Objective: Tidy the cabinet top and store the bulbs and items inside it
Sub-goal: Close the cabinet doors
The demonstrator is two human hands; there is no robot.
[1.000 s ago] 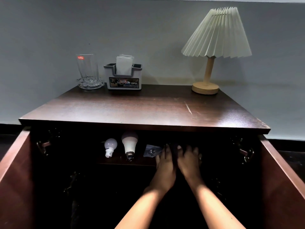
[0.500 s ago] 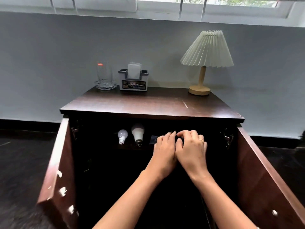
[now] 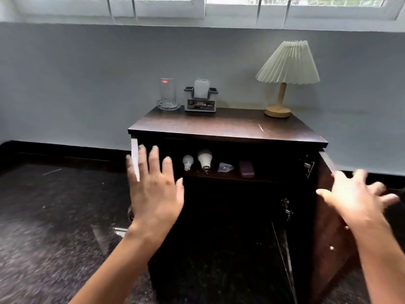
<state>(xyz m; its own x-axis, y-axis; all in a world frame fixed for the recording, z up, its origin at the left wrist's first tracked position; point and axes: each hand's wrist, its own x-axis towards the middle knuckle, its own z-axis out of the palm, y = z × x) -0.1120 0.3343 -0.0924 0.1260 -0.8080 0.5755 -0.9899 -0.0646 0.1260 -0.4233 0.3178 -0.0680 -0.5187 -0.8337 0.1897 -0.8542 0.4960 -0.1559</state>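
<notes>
The dark wooden cabinet point(image 3: 230, 126) stands with both doors open. On its inner shelf lie a small white bulb point(image 3: 188, 161), a larger white bulb point(image 3: 205, 160), a clear plastic packet point(image 3: 225, 167) and a dark purple case point(image 3: 247, 169). My left hand point(image 3: 155, 187) is spread open in front of the left door point(image 3: 134, 159), whose pale edge shows behind the fingers. My right hand point(image 3: 357, 198) is spread open and blurred at the right door point(image 3: 328, 207). Neither hand holds anything.
On the cabinet top stand a glass in a glass dish point(image 3: 167, 95), a grey tissue holder point(image 3: 200, 99) and a pleated lamp point(image 3: 287, 75) at the back. Dark stone floor point(image 3: 54, 216) lies all around; a grey wall is behind.
Both hands have come out of the shelf and spread apart to the two doors. The purple case now lies uncovered on the shelf. The view has pulled back from the cabinet.
</notes>
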